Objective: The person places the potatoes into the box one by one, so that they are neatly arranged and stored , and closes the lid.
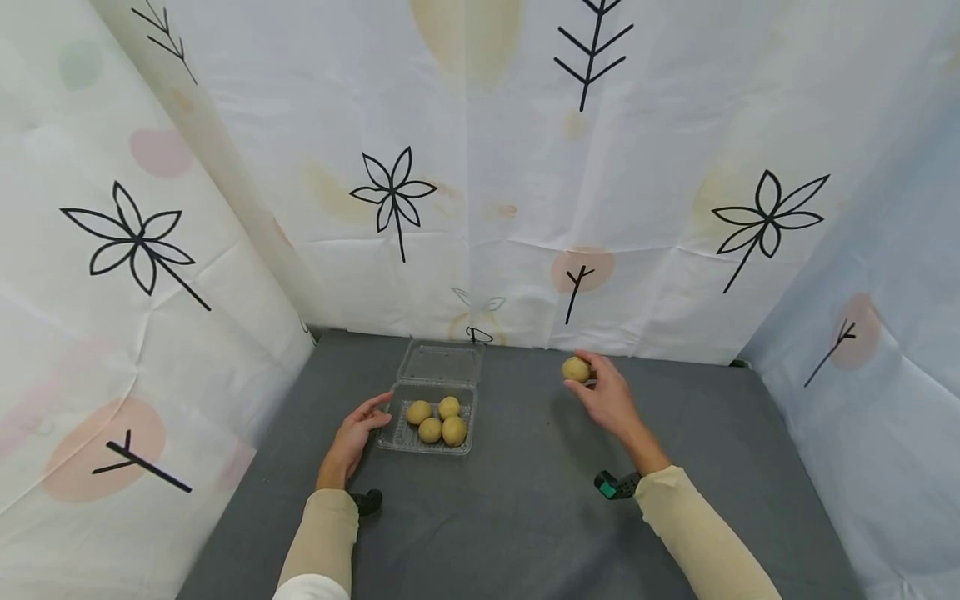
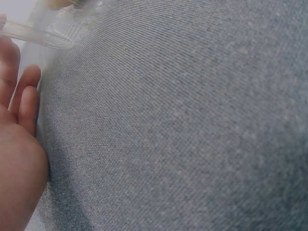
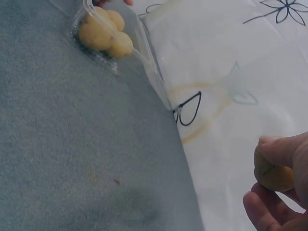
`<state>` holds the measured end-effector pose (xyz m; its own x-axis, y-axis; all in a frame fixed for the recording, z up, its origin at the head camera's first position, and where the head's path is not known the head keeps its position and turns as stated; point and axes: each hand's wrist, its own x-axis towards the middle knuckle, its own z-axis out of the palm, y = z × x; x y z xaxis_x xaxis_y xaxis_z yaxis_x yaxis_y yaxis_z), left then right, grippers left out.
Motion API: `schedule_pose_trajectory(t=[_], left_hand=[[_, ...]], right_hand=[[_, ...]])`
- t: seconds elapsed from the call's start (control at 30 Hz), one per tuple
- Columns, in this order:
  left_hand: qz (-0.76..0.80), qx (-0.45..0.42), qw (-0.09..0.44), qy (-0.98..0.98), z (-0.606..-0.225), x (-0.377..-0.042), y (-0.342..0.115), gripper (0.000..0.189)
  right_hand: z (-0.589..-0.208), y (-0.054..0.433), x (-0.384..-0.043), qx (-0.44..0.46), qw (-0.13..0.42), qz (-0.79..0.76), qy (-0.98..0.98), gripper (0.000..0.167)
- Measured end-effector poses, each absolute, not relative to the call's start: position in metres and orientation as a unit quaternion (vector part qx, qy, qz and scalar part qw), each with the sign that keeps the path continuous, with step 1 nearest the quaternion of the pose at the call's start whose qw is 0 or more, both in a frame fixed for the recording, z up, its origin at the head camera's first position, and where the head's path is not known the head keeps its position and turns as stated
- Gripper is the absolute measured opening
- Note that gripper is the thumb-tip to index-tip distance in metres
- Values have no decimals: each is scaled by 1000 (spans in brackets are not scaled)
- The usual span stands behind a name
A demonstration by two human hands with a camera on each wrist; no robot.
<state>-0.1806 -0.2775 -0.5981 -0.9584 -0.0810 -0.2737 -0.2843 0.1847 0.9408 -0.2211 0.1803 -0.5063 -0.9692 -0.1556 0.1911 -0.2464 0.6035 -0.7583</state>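
Note:
In the head view a clear plastic clamshell box [image 1: 427,450] stands on the grey table, its lid [image 1: 441,363] folded back. Several small yellow potatoes [image 1: 453,431] lie in its base. My left hand [image 1: 354,437] touches the left side of the box with extended fingers; in the left wrist view the fingertips [image 2: 30,74] are right by the rim. To the right of the box, above the table, my right hand [image 1: 611,400] pinches one potato [image 1: 575,369] between thumb and fingers. The right wrist view shows this potato [image 3: 269,174] partly covered by the thumb.
A grey cloth [image 1: 517,500] covers the table. White printed curtains [image 1: 510,167] hang behind it and at both sides, the back one close behind the lid. A dark wrist strap with a green part [image 1: 611,486] is at the right wrist.

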Motion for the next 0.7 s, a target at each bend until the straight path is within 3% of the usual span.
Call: schedule_pose_trajectory(t=[0.43,0.7], left_hand=[[631,-118,81,762,-596,-182,-276,48],[642,-118,99,751,-570,-175,-272,48]], right_hand=[[-503,162,-212,155,50,431,-888,59],[-504,149,-208,167,46,432,-885,59]])
